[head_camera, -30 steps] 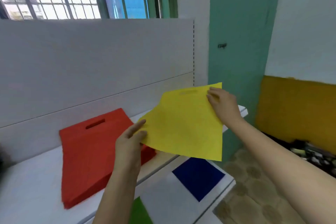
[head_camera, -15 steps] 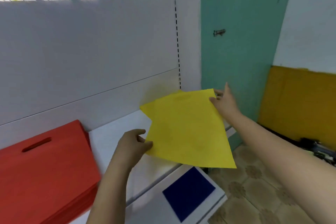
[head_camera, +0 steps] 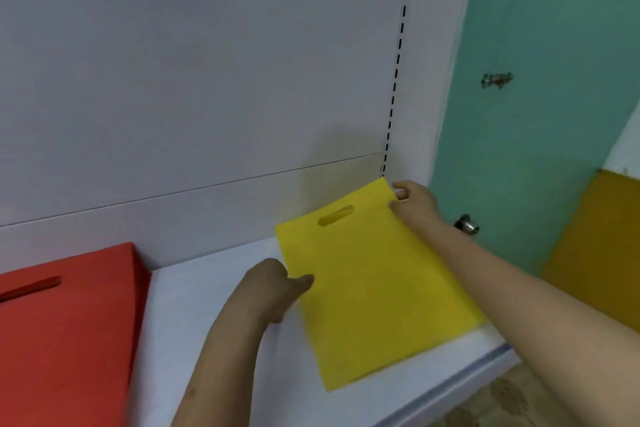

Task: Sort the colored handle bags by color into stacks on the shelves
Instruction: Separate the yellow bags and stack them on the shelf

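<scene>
Head view took in the white back panel (head_camera: 194, 87) first, then the white shelf (head_camera: 207, 315) below it, with a green door (head_camera: 540, 114) off to the right; on the shelf's left sat a red stack (head_camera: 65, 333) of handle bags, cut-out handle toward the panel; well apart from it, at the shelf's right end, lay a single yellow bag (head_camera: 377, 291), its handle slot toward the panel and its top corner just touching the panel's foot; it sat skewed, its near right corner reaching the shelf's front edge. The right hand (head_camera: 414, 203) pinched the bag's top right corner, fingers curled round the edge; the left hand (head_camera: 273, 284) gripped the left edge midway, thumb on top and fingers curled underneath. Smallest, a metal latch (head_camera: 497, 80) and knob (head_camera: 467, 224) showed on the door. The step in hand looked to be laying the first yellow bag to start its pile; doing it well would mean turning the bag square to the panel, handle end matching the red stack's, drawing the near corner back from the edge, pressing it flat, then letting go with both hands together so that the thin fabric did not drag or fold.
</scene>
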### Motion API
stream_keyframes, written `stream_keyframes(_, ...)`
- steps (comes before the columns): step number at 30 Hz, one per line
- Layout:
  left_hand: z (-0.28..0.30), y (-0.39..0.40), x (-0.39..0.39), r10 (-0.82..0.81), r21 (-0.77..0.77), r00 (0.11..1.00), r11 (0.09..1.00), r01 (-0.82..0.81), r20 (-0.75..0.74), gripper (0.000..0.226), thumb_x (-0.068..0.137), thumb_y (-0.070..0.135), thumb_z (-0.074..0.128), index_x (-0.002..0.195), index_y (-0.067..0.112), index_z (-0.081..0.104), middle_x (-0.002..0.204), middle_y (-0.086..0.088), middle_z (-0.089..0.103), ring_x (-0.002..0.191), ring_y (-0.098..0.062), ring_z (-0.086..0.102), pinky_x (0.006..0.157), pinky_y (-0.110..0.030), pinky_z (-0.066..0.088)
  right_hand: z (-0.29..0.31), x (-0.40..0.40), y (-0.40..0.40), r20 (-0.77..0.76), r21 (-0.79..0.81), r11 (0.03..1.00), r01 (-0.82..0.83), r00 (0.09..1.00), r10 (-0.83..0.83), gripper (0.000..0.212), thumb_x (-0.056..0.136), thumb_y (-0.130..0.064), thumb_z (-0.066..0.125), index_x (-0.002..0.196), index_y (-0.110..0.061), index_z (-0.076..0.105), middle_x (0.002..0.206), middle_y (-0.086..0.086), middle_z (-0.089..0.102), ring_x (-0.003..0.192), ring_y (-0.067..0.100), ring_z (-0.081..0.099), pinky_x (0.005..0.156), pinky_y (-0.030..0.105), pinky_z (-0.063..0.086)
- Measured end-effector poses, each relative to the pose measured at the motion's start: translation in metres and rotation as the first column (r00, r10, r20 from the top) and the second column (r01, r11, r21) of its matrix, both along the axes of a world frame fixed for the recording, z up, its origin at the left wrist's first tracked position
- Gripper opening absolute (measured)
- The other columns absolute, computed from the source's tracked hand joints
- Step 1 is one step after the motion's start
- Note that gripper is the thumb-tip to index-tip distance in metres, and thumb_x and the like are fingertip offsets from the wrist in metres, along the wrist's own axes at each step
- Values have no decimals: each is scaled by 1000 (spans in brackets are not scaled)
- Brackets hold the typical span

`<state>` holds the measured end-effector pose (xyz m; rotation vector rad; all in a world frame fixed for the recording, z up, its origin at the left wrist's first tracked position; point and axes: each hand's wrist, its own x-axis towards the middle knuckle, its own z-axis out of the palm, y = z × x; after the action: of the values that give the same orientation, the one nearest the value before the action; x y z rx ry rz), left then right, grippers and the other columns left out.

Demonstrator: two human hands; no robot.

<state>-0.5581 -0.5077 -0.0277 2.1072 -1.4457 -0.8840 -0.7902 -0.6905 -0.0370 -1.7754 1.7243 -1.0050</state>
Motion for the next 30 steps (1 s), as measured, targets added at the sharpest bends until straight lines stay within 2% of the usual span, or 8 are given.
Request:
stream_keyframes(4,-7,-8,-17,-4,28,997,1000,2,73,57,92,51,58,122,4,55,116,-13,60,102,-26,62,85,-32,51,-13,4,-20,-44,60,998,-8,999,10,43,86,-2,55,128,-7,58,128,11,60,116,28,55,83,25,39)
stream_keyframes(7,-10,-11,-32,14,25,998,1000,-16,66,50,93,52,55,113,6,59,108,-12,60,91,-21,56,66,-28,38,-15,1,-33,-73,123,992,14,997,-5,43,87,-4,55,130,-3,54,131,14,57,117,30,54,87,31,44)
stream_keyframes(9,-11,-16,-44,77,14,996,997,-78,46,31,94,52,55,97,20,54,102,-2,55,93,-20,51,77,-29,42,-13,3,-38,-111,194,981,-12,993,34,44,90,-8,54,132,1,48,134,17,52,120,32,52,94,36,45)
stream_keyframes(12,-16,-25,-61,136,28,987,990,-139,81,56,92,54,55,128,11,52,136,-10,47,123,-29,48,99,-34,42,-11,7,-38,-122,293,950,-107,981,148,40,92,-15,52,130,-1,47,131,17,52,113,31,54,86,36,48)
stream_keyframes(16,-27,-31,-73,225,-3,966,974,-227,127,71,91,57,55,145,15,39,144,-16,36,133,-35,36,105,-38,38,-10,7,-36,-158,326,933,-155,964,215,35,90,-26,52,118,-5,46,118,15,55,95,28,54,70,32,47)
stream_keyframes(20,-31,-22,-82,317,-156,946,940,-305,62,68,92,53,55,149,20,35,148,-12,36,137,-32,32,109,-38,31,0,19,-23,-380,78,979,-187,902,203,43,93,-32,49,128,-7,44,126,14,52,111,37,50,89,42,46)
stream_keyframes(24,-31,9,-79,398,-340,917,862,-376,-5,63,93,50,55,147,21,38,147,-5,41,136,-22,38,109,-36,34,25,74,10,-222,-139,898,-418,897,383,55,96,-31,48,144,-6,36,144,16,41,128,37,41,99,43,38)
stream_keyframes(30,-25,94,-55,575,-485,797,652,-583,-185,55,94,45,57,144,30,41,136,9,48,117,-4,52,97,-21,45,36,177,97,-55,-192,712,-675,732,679,57,96,-33,50,144,-6,38,144,16,42,132,33,40,106,39,34)
